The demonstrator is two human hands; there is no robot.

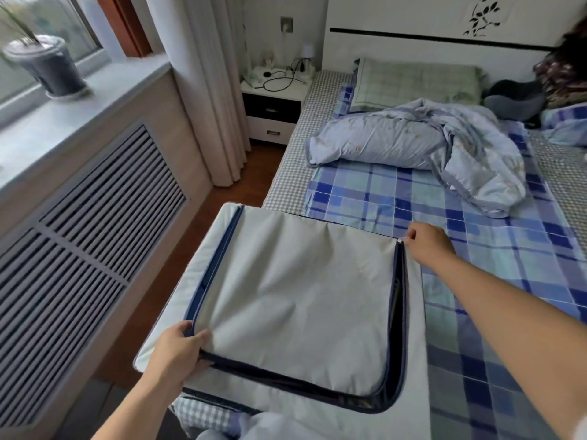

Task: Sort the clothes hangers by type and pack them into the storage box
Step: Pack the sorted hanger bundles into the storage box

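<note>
matt grey cloth storage box (pixel 286 281), checked cotton sheet (pixel 476 217)

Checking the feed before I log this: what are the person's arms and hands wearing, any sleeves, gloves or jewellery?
Both forearms are bare as far as the frame shows. The left hand and right hand have no gloves, and no rings, watch or bracelet are visible. At the bottom right corner a sliver of white near the right upper arm may be a sleeve edge; too little shows to tell.
</note>
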